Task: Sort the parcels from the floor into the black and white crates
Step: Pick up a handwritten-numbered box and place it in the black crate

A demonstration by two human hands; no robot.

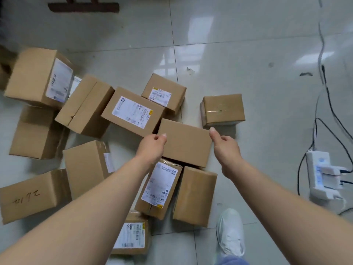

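Note:
Several brown cardboard parcels lie scattered on the tiled floor. A plain unlabelled parcel (185, 142) sits in the middle, resting partly on two parcels below it. My left hand (152, 147) clasps its left edge with the thumb on top. My right hand (227, 148) holds its right edge, thumb at the far corner. A labelled parcel (131, 111) touches it on the left, and a taped parcel (222, 109) lies just beyond it on the right. Another labelled parcel (159, 187) lies under its near edge. No black or white crate is in view.
A white power strip (321, 175) with plugs and dark cables (328, 104) lies on the floor at the right. My white shoe (230, 232) stands at the bottom right. A dark wooden furniture foot (84, 6) is at the top left.

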